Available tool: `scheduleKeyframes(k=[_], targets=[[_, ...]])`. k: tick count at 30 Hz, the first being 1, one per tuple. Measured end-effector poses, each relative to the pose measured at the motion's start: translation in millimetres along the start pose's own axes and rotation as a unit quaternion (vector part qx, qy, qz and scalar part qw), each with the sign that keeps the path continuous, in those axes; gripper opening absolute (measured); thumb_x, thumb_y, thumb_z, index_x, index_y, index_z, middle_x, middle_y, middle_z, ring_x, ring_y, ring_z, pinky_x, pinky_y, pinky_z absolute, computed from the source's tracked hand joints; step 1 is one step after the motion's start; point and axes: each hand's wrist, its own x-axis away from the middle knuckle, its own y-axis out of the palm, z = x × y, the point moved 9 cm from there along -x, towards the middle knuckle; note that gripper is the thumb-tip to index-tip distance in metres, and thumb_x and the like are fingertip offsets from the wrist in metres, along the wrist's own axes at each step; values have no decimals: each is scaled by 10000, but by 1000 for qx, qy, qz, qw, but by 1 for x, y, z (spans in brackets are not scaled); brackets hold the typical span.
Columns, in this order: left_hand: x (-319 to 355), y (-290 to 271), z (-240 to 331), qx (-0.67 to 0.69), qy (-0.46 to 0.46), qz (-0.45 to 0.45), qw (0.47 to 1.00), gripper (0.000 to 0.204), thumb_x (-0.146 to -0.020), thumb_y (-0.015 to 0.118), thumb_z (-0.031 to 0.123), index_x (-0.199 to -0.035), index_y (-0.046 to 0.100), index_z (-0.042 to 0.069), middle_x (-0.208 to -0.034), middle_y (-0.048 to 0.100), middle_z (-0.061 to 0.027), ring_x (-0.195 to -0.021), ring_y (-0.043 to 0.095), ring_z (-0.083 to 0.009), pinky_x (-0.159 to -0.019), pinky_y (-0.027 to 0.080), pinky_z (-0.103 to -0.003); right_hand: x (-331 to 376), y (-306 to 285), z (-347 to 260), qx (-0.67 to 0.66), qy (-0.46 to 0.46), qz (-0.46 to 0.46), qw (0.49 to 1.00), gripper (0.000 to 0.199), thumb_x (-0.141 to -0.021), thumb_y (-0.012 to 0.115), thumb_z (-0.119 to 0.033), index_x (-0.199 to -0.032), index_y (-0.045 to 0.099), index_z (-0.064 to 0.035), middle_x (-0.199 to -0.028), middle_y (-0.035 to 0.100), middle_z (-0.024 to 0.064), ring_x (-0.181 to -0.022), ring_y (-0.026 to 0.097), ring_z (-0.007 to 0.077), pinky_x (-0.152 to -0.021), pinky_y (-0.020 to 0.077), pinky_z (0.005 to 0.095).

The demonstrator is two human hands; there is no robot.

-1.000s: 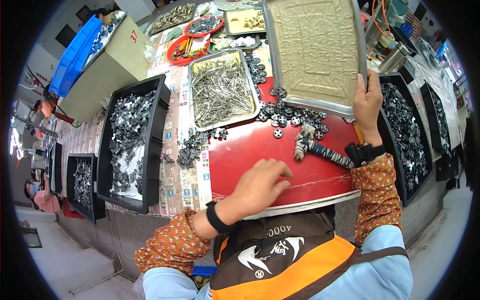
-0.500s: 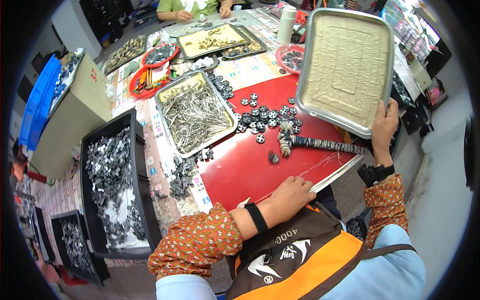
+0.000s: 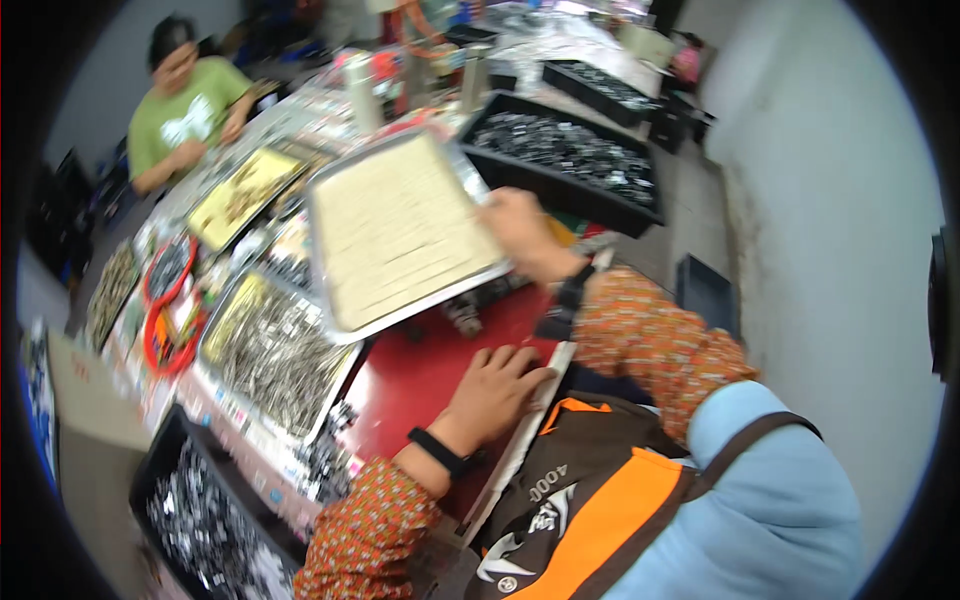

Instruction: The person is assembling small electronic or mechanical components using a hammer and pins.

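Tray point(image 3: 405, 235) over red board point(image 3: 400, 385), long axis fwd, bit L; R hand point(image 3: 525, 235) gripping it, L hand point(image 3: 488, 392) empty nr board edge; white-lettered apron point(image 3: 610, 510).

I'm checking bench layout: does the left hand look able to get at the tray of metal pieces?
Probably yes: the left hand seems to hold nothing, and only red board and small dark parts lie between it and the tray of metal pieces.

Motion blur smears the dark-rimmed fisheye view.
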Motion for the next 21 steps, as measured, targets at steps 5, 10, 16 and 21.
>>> scheduleKeyframes(k=[5,10,16,21], targets=[[-5,8,-3,-40,-4,-61,997,439,-886,711,501,-1176,696,173,-1206,666,-94,-1177,569,-317,-969,423,-468,-7,79,22,-176,98,-32,979,215,-868,650,-139,-803,728,50,-721,678,81,-672,618,164,-596,482,384],[-8,-4,-3,20,2,-13,1000,410,-886,733,456,-1167,699,160,-1170,683,-86,-1120,619,-326,-900,455,-494,-14,125,36,-107,106,10,989,242,-831,695,-170,-828,714,72,-765,692,250,-751,705,345,-677,532,469],[-11,20,-9,68,-137,-275,949,437,-866,779,346,-1218,661,115,-1169,683,-118,-1120,624,-361,-936,470,-507,7,120,38,-208,113,-40,971,378,-746,730,-67,-1104,650,25,-990,718,235,-968,713,355,-829,542,435],[-15,-12,15,17,-115,-257,959,605,-818,801,282,-1372,598,147,-1227,606,-156,-1156,577,-376,-941,458,-498,24,123,33,-309,125,-143,932,524,-707,600,92,-1225,556,32,-1003,708,266,-991,706,426,-789,551,483]])
